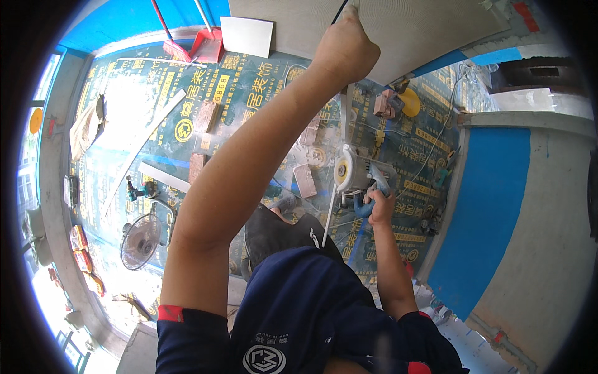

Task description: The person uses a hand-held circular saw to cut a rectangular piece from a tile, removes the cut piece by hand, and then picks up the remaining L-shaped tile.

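Note:
My right hand is closed around the blue handle of a handheld power saw, whose round pale disc faces left. Narrow light strips show in front of and beyond the disc. My left arm reaches far forward. At its end my left hand is closed in front of a large grey-beige slab with a finely ridged face. A thin dark stick-like thing shows at its fingers; I cannot make out exactly what they hold.
Reddish bricks lie about on the printed green floor covering. At left are a fan, a cordless drill and a long pale strip. A red dustpan, a broom and a white panel stand at the back.

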Demonstrator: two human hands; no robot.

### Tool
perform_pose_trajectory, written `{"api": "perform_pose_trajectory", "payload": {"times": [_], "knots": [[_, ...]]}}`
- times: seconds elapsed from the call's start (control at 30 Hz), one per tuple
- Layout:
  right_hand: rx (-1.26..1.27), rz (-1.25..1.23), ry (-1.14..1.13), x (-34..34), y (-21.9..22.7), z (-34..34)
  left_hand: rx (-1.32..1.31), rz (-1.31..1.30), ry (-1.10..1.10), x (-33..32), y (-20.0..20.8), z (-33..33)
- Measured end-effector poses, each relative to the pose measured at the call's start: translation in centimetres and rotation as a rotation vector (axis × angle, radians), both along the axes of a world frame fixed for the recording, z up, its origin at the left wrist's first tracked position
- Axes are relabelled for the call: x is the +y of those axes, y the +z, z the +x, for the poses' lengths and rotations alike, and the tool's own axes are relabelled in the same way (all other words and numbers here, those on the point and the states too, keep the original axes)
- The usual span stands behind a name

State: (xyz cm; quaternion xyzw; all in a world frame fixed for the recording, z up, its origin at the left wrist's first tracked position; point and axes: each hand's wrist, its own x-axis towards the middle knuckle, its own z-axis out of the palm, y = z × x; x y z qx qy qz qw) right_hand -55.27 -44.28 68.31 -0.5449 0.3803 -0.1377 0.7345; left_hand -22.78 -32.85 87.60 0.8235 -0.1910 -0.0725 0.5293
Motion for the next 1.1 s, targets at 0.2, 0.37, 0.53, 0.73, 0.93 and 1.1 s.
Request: {"api": "perform_pose_trajectory", "payload": {"times": [0.2, 0.37, 0.53, 0.73, 0.93, 1.1], "knots": [[-0.002, -0.004, -0.002, 0.0, 0.0, 0.1, -0.144, 0.127, 0.014, 0.0, -0.6, -0.2], [0.002, -0.012, 0.001, 0.0, 0.1, 0.3, -0.155, 0.08, 0.027, -0.1, -0.4, -0.2], [0.004, -0.004, 0.012, 0.0, 0.5, 0.5, -0.081, 0.043, 0.031, 0.1, 0.3, -0.7], [0.021, -0.002, -0.013, 0.2, 0.9, 0.8, -0.1, 0.07, 0.013, 0.3, 0.5, -0.6], [0.003, 0.003, -0.017, 0.1, 0.6, 0.7, -0.089, 0.071, 0.016, 0.3, 0.7, -0.8], [0.009, -0.008, -0.018, 0.2, 0.8, 1.0, -0.077, 0.105, -0.001, 0.5, 1.0, -0.6]]}}
